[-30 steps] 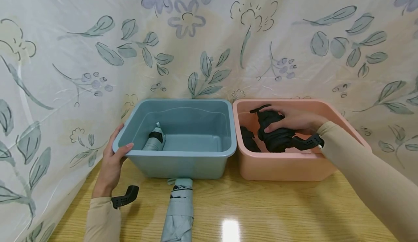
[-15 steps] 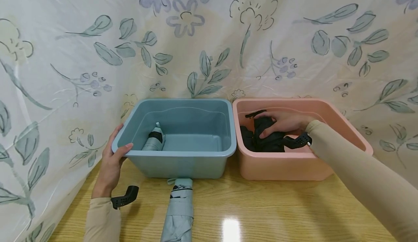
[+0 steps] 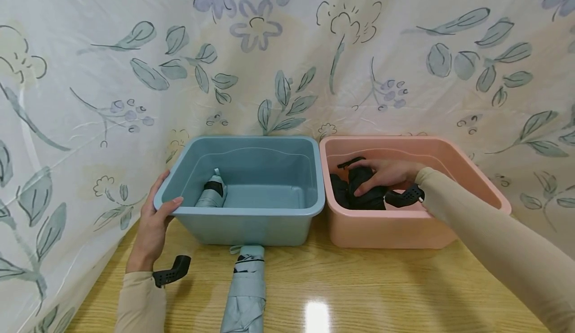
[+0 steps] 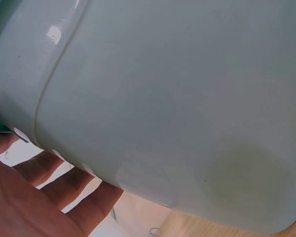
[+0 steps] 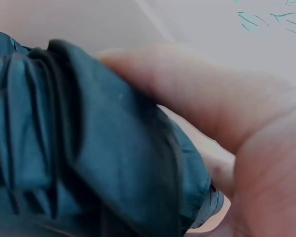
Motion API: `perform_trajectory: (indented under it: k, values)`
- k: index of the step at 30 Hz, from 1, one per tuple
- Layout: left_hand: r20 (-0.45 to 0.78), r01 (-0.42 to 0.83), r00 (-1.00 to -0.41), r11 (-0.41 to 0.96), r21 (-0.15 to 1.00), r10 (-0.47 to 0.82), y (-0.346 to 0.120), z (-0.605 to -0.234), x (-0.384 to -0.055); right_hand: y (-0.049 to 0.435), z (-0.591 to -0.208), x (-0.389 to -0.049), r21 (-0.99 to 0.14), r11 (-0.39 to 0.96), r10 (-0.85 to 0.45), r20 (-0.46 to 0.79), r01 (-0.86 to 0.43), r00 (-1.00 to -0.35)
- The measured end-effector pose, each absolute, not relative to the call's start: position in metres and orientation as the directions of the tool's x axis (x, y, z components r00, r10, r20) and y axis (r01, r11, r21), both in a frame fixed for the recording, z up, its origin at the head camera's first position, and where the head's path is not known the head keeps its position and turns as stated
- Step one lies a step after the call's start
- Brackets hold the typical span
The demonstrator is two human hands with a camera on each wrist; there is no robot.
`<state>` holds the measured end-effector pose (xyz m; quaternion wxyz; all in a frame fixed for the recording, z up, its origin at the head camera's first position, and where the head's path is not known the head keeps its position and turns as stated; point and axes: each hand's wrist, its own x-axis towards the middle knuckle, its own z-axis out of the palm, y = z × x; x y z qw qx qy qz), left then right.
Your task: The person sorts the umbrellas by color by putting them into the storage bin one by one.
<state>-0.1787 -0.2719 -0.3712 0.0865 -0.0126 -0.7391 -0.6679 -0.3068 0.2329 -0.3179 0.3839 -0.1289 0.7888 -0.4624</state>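
Observation:
My left hand grips the left front corner of a blue plastic bin, thumb over the rim and fingers along the outer wall. Inside the pink bin, my right hand holds a folded black umbrella. Its dark pleated cloth fills much of the right wrist view, with the fingers curled round it. Another black bundle lies against it on the left; its kind is hard to tell. A folded light blue umbrella with a black band lies in the blue bin.
A second folded light blue umbrella lies on the wooden table in front of the blue bin, partly out of frame. The bins stand side by side against a floral curtain.
My right hand has lowered the black umbrella deeper into the pink bin and shifted left, beside the other black bundle. My left hand stays on the blue bin.

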Motion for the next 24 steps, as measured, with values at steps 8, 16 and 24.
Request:
perform_trajectory:
  k: [8, 16, 24]
  values:
    - [0.143, 0.134, -0.985, 0.105, 0.985, -0.091, -0.2736, -0.3717, -0.1784, 0.2324, -0.3175, -0.3059, -0.822, 0.561, -0.565, -0.465, 0.095, -0.682]
    - [0.145, 0.136, -0.986, 0.100, 0.986, -0.088, -0.2748, -0.3710, -0.1779, 0.2330, -0.3154, -0.3047, -0.740, 0.671, -0.537, -0.524, 0.041, -0.661]
    - [0.144, 0.136, -0.986, 0.099, 0.986, -0.081, -0.2761, -0.3715, -0.1776, 0.2333, -0.3120, -0.3000, -0.747, 0.660, -0.514, -0.524, 0.078, -0.679]
